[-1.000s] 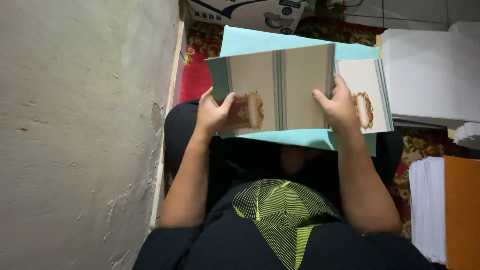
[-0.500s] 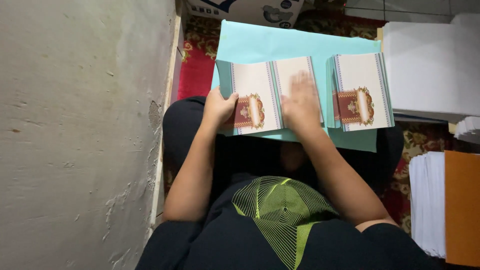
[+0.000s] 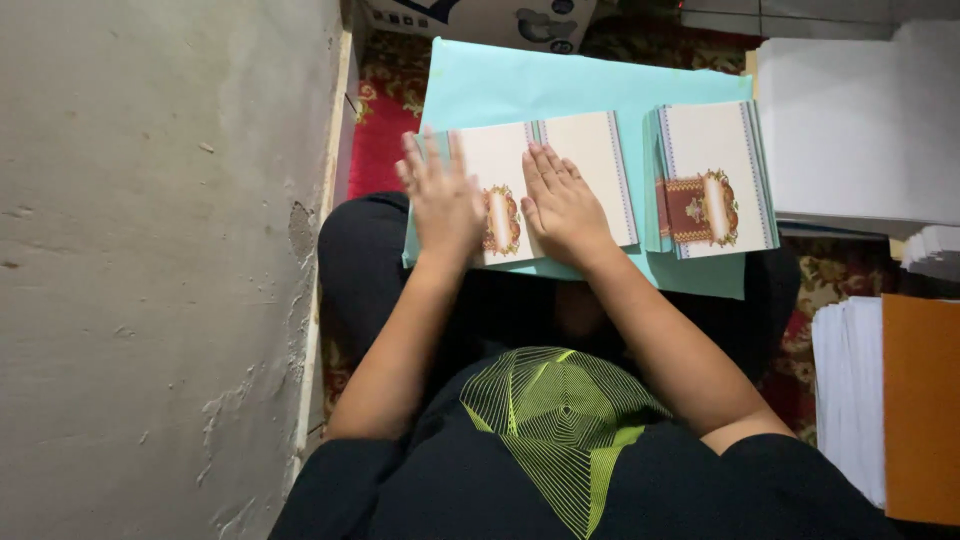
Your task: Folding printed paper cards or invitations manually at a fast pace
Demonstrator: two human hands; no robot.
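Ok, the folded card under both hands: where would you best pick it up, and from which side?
Probably by its right edge, coming from the right. The card lies flat on the teal sheet, with the left hand and right hand pressing its left and middle. The right edge is bare and faces a gap before the stack.

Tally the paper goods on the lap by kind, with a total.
Folded cream card under both hands: 1
Pile of matching folded cards: 1
Light blue sheet beneath them: 1
Total: 3
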